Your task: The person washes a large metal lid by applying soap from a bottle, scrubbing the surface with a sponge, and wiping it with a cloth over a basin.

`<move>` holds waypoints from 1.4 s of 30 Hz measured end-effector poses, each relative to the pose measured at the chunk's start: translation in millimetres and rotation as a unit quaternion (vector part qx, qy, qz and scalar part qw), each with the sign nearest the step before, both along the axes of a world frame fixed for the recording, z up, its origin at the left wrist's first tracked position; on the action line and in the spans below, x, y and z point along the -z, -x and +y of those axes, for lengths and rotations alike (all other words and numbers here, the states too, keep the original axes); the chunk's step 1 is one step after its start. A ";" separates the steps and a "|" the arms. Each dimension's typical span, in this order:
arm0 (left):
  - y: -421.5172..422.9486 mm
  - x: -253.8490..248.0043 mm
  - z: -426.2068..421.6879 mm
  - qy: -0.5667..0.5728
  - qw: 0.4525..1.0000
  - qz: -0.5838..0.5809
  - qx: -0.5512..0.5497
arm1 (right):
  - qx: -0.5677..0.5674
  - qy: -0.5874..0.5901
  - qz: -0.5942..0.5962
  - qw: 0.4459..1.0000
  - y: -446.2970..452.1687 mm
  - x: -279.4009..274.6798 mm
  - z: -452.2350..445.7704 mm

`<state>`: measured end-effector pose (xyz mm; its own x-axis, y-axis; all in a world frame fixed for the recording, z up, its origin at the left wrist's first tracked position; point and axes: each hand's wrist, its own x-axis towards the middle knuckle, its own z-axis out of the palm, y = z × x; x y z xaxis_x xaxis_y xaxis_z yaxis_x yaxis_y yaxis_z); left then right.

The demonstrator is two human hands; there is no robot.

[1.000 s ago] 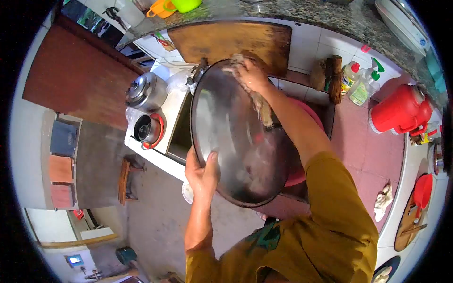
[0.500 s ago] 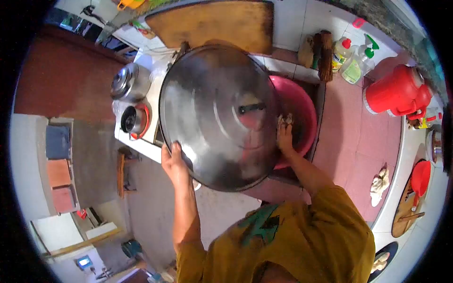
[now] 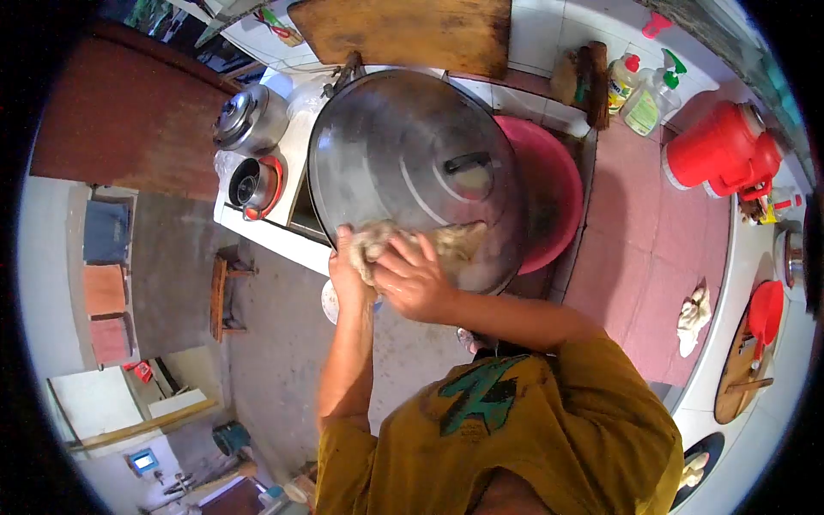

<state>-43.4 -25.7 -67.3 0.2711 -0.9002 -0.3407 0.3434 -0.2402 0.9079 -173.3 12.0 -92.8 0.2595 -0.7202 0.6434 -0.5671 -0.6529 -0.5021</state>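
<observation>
A large, round, dark metal pot lid (image 3: 403, 146) with a black handle is tilted over the sink, its top facing me. My left hand (image 3: 348, 275) is closed on the lid's near-left rim, thumb on top; the fingers beneath are hidden. On the lid's lower part lies a wet beige cloth (image 3: 373, 243), bunched at the left and trailing toward the right. Over it, my right hand (image 3: 418, 281) presses the cloth against the metal, fingers bent around it. Behind the lid, a pink basin (image 3: 554, 202) is partly covered.
Several things stand on the surfaces around: a kettle (image 3: 251, 120) and small pot (image 3: 251, 184) at left, soap bottles (image 3: 645, 107) and red thermoses (image 3: 717, 146) at right. A wooden board (image 3: 403, 34) leans behind. Another cloth (image 3: 693, 318) lies on the pink tiled counter (image 3: 622, 232).
My right hand has come out of the pink basin with the cloth and onto the lid's lower left. My left hand still holds the rim.
</observation>
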 end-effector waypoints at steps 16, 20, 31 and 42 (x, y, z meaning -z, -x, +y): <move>-60.6 79.9 20.5 -0.056 0.986 0.149 -0.045 | 0.149 -0.280 -0.048 0.947 184.8 183.1 -42.9; -74.9 96.9 20.3 -0.084 0.989 0.090 -0.087 | 0.300 -0.377 0.189 0.856 255.3 206.5 -56.2; -144.6 155.6 56.0 -0.157 0.968 -0.149 -0.125 | 0.080 -0.330 0.380 0.860 265.7 246.4 -121.7; -111.9 137.2 44.1 0.001 0.738 -0.674 -0.018 | -0.020 -0.394 0.392 0.831 207.2 304.6 -91.6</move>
